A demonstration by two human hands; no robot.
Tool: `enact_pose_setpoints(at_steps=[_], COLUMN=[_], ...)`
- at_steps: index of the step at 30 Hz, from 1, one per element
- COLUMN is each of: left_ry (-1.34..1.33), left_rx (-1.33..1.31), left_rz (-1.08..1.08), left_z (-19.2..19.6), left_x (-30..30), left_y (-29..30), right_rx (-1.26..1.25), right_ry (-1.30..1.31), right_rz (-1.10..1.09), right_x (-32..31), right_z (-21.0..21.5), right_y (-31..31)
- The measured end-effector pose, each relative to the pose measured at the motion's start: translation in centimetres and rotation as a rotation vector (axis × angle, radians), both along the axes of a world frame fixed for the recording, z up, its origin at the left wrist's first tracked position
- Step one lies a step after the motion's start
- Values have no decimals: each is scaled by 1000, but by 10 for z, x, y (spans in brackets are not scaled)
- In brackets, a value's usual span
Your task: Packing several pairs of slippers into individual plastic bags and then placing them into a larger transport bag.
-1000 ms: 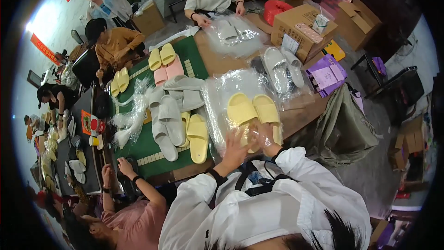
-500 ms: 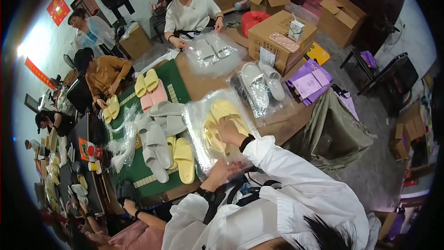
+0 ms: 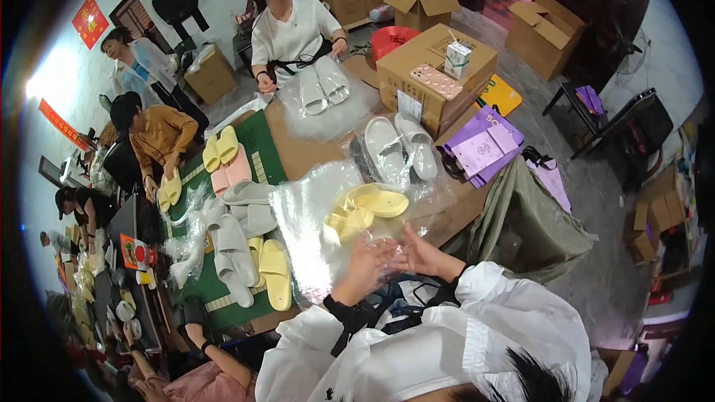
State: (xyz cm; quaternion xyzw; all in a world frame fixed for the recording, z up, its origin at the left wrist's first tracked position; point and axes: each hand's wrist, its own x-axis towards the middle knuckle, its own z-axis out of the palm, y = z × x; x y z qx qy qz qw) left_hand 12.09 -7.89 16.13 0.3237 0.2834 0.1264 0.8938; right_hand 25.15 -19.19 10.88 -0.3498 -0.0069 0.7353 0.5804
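The left hand and right hand both grip a clear plastic bag on the bench; yellow slippers lie inside it. White slippers sit just beyond.

2 yellow slippers, 2 hands, 1 clear bag.

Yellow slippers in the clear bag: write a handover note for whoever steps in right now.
Left hand: grips the near open edge of the clear plastic bag.
Right hand: holds the same edge from the other side.
Pair of pale yellow foam slippers: on the brown table, inside the bag, one lying partly over the other.
Done: both slippers bagged.
Left: bag mouth is open; grey slippers and another yellow pair lie loose on the green mat.
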Motion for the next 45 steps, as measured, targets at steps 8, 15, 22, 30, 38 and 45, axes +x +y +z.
enact_pose_setpoints(at_steps=[8, 15, 22, 30, 38, 45], left_ry=[90, 172, 131, 142, 434, 502], left_rx=[-289, 22, 377, 516, 533, 992], left_rz=[144, -285, -306, -190, 121, 420], left_z=[-51, 26, 29, 6, -47, -69], left_x=[-17, -36, -45, -48, -143, -186], left_y=[-20, -20, -32, -36, 2, 85], right_rx=[-288, -138, 106, 584, 332, -79], right_ry=[29, 359, -7, 141, 100, -1808], right_rz=[-154, -53, -198, -432, -708, -348], right_x=[10, -21, -5, 135, 173, 250], right_z=[-49, -65, 12, 36, 6, -113], right_y=[43, 64, 94, 165, 146, 93])
